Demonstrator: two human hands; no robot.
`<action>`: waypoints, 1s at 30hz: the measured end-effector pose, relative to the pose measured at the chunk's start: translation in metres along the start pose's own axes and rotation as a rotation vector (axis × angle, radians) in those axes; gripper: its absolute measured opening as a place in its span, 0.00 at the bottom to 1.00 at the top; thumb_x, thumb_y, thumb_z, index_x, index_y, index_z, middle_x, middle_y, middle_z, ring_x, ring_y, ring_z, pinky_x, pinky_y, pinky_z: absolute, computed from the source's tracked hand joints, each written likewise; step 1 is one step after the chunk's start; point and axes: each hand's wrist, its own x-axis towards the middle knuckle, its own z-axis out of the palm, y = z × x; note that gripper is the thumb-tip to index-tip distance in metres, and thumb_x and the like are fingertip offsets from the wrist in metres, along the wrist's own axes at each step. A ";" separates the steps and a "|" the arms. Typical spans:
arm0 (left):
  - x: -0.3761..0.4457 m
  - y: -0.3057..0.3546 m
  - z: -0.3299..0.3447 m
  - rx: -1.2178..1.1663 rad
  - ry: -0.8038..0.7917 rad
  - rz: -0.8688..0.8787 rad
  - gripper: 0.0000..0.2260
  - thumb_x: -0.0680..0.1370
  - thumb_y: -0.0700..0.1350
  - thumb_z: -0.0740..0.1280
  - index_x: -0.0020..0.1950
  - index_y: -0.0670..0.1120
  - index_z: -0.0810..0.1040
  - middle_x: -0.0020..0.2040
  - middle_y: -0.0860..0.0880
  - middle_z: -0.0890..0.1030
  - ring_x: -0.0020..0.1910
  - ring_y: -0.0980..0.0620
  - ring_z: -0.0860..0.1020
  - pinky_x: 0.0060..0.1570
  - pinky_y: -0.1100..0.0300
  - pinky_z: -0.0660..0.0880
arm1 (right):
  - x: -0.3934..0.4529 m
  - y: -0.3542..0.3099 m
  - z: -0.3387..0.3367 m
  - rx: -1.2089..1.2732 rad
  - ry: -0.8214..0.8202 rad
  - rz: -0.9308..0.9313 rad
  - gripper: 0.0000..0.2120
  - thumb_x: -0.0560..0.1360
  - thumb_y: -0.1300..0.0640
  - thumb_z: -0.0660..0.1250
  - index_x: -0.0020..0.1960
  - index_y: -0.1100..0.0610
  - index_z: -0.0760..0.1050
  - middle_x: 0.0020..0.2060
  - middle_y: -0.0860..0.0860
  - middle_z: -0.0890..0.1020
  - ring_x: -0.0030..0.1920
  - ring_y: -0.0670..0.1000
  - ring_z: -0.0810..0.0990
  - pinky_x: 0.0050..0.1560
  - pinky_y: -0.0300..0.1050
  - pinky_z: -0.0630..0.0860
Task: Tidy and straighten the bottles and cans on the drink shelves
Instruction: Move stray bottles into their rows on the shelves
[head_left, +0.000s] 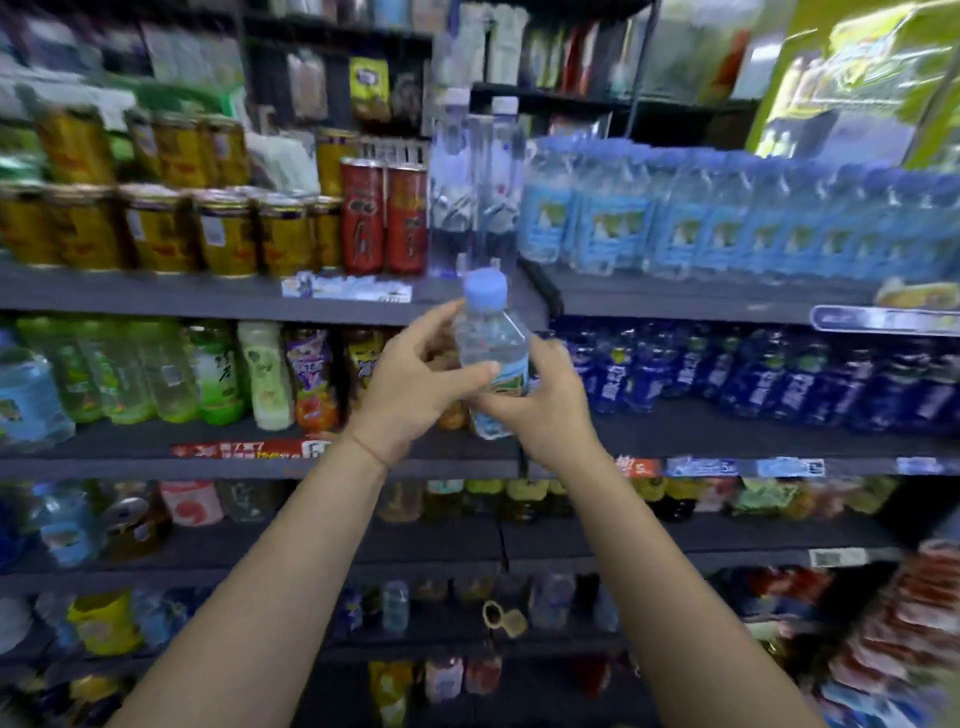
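Note:
A small clear water bottle (491, 343) with a pale blue cap and a light blue label is upright in the air in front of the shelves, at the height of the second shelf. My left hand (415, 379) grips it from the left, thumb across the label. My right hand (545, 400) holds its lower part from the right. Just above, on the top shelf (208, 296), stand two tall clear bottles (475, 182). To their right runs a row of matching blue-label water bottles (727, 218).
Gold cans (156, 228) and two red cans (384, 218) fill the top shelf's left part. Green and yellow drink bottles (156, 374) stand on the second shelf's left, dark blue bottles (779, 379) on its right. Lower shelves hold mixed drinks. Snack packets (893, 639) hang at bottom right.

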 end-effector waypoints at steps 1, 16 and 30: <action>0.011 0.011 0.020 0.008 -0.014 0.051 0.26 0.68 0.38 0.77 0.61 0.56 0.76 0.55 0.56 0.82 0.54 0.61 0.80 0.52 0.65 0.77 | 0.011 0.002 -0.023 -0.040 0.031 -0.029 0.25 0.69 0.49 0.77 0.63 0.44 0.75 0.49 0.49 0.74 0.54 0.51 0.73 0.53 0.47 0.75; 0.159 -0.003 0.225 0.327 0.177 0.028 0.25 0.78 0.60 0.66 0.73 0.56 0.68 0.72 0.53 0.69 0.70 0.52 0.68 0.70 0.50 0.66 | 0.155 0.095 -0.199 -0.036 0.146 0.044 0.33 0.72 0.45 0.74 0.72 0.52 0.67 0.61 0.43 0.76 0.61 0.47 0.75 0.55 0.46 0.76; 0.214 -0.040 0.224 0.902 0.221 0.019 0.26 0.82 0.56 0.56 0.79 0.61 0.50 0.75 0.44 0.63 0.70 0.42 0.69 0.63 0.47 0.70 | 0.211 0.133 -0.180 -0.361 0.258 0.037 0.28 0.71 0.45 0.75 0.57 0.60 0.66 0.55 0.57 0.73 0.52 0.57 0.73 0.40 0.45 0.66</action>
